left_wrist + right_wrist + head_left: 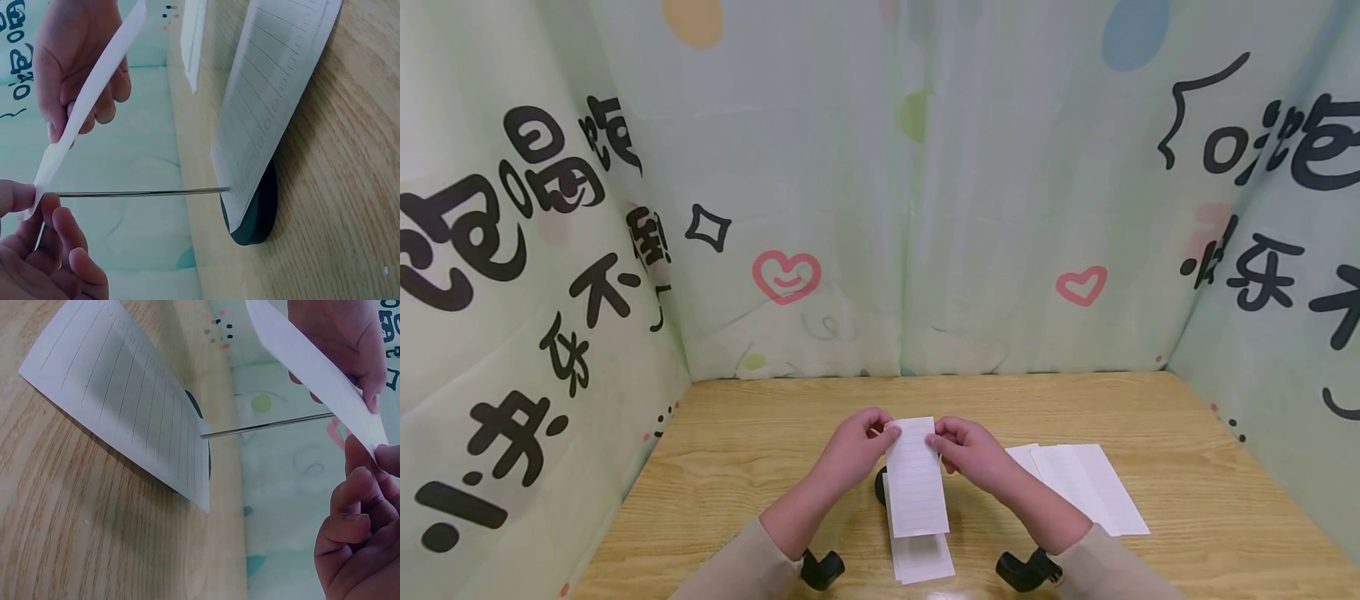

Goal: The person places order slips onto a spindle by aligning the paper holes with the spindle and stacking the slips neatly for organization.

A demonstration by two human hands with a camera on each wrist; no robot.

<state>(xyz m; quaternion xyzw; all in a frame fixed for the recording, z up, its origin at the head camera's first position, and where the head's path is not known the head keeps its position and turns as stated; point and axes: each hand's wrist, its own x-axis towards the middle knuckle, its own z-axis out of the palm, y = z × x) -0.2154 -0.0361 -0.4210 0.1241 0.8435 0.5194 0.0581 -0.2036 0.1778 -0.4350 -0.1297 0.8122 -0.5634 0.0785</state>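
My left hand (856, 448) and right hand (973, 452) pinch the top edge of a lined white paper slip (917, 483), one at each side, thumbs in front. A thin metal spike (137, 193) rises from a round black base (261, 209). Its upper end meets the held slip close to my fingers; whether it goes through, I cannot tell. Lower on the same spike, near the base, a lined sheet with small boxes (134, 387) is pierced and tilts down toward the table. In the head view the lower paper (922, 560) partly shows beneath the held slip.
Several loose white sheets (1093, 492) lie overlapping on the wooden table (760, 417), right of my right hand. Printed curtains (850, 167) hang along the back and both sides. Black wrist cameras (822, 571) sit on both wrists.
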